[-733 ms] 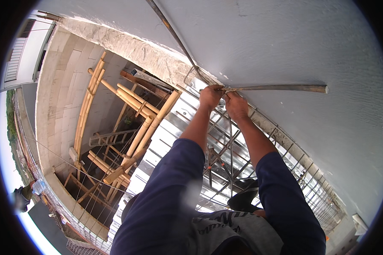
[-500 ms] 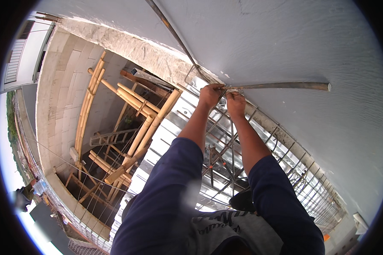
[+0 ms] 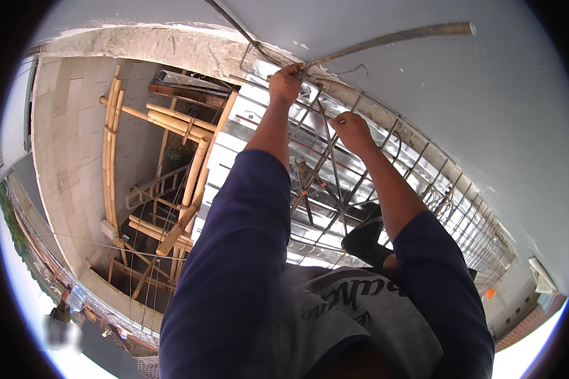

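At the far end of the steel grid, my left hand (image 3: 286, 83) is closed around the spot where bars meet by the wall. A long steel reinforcing bar (image 3: 392, 43) sticks out from there to the right. My right hand (image 3: 353, 131) is closed in a pinch over the grid, nearer to me, beside a crossing bar (image 3: 325, 114). What its fingers hold, if anything, is too small to make out. A pair of pincers (image 3: 306, 180) with orange marks lies on the bars below my hands.
Shiny metal decking (image 3: 250, 117) lies under the reinforcing grid. On the left, an opening drops down past bamboo scaffolding (image 3: 114, 145) and a ladder (image 3: 155, 187). A grey wall (image 3: 461, 107) rises along the right. My dark shoe (image 3: 363, 237) stands on the grid.
My right hand has come away from the bar joint, back toward me and apart from the left hand. My left hand remains at the joint. The whole view has shifted.
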The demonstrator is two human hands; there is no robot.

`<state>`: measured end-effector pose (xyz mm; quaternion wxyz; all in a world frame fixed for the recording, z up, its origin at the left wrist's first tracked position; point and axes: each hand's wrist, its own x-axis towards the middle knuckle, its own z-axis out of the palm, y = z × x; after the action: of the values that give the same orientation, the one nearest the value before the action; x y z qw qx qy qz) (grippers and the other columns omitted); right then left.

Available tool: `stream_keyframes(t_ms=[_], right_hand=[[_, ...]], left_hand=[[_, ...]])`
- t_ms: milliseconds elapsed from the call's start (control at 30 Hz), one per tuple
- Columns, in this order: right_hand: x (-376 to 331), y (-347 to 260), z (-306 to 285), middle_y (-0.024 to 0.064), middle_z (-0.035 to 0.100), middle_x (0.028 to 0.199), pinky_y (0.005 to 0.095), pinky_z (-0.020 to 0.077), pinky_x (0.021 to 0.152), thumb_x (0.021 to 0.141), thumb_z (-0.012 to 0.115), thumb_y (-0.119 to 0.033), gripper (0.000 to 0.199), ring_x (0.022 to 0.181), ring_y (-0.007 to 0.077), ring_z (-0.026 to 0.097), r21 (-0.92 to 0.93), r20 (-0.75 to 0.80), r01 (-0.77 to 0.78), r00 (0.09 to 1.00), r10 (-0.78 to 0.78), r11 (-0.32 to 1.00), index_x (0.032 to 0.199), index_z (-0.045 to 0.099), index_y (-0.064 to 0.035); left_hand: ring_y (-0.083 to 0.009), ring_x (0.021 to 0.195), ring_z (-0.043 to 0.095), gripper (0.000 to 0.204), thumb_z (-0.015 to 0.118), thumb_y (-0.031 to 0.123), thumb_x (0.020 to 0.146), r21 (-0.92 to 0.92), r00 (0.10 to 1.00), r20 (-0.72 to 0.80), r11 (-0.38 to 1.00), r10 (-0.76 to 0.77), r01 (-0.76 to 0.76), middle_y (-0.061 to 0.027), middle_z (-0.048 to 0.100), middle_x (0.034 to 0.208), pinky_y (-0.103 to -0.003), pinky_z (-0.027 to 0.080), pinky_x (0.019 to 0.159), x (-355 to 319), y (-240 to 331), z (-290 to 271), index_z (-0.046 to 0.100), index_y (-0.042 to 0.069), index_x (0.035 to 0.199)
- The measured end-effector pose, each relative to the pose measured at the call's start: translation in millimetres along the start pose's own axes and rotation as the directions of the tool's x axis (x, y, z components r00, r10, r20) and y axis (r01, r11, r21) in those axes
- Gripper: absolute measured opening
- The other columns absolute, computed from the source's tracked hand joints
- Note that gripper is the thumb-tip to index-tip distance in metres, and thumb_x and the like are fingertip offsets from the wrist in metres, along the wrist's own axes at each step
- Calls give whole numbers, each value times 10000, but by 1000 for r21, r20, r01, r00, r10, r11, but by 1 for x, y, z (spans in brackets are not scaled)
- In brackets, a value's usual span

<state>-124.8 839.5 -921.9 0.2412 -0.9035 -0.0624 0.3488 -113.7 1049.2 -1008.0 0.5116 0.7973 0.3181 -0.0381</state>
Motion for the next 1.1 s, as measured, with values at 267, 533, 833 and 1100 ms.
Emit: stream_keyframes(t_ms=[267, 533, 833, 1100], right_hand=[[-170, 9, 74, 208, 579, 1081, 451, 527, 765, 753, 657, -644, 984, 992, 357, 617, -507, 282, 66, 955, 94, 859, 1426, 294, -25], [-157, 36, 140, 180, 571, 1030, 471, 445, 734, 766, 678, -443, 976, 928, 316, 574, -648, 153, 115, 988, -20, 753, 1487, 196, 4], [-117, 12, 35, 225, 655, 1037, 473, 475, 911, 806, 520, -173, 582, 1028, 397, 616, -29, 379, 0, 926, 11, 1000, 1376, 424, -114], [-23, -24, -24, 308, 522, 1225, 487, 463, 939, 856, 503, -178, 650, 1141, 422, 555, -392, 180, 47, 983, 27, 919, 1466, 287, -115]], left_hand=[[-365, 1076, 600, 559, 441, -15, 787, 57, 996, 23, 995, 86, -87, -199, 634, 1156, -412, 474, 923, -21, 13, 2, 502, 84, 1334], [-388, 1190, 529, 622, 414, -31, 782, 69, 993, 113, 997, 38, -46, -231, 556, 1285, -413, 427, 1014, -35, 24, -7, 425, 73, 1395], [-361, 1018, 630, 419, 509, 77, 864, -2, 993, -95, 998, 68, -68, -208, 656, 1090, -406, 494, 868, -19, 1, 16, 512, 45, 1282], [-338, 1006, 642, 341, 524, 100, 875, -15, 994, -91, 998, 57, -59, -198, 666, 1066, -394, 495, 859, -13, -5, 16, 555, 38, 1208]])
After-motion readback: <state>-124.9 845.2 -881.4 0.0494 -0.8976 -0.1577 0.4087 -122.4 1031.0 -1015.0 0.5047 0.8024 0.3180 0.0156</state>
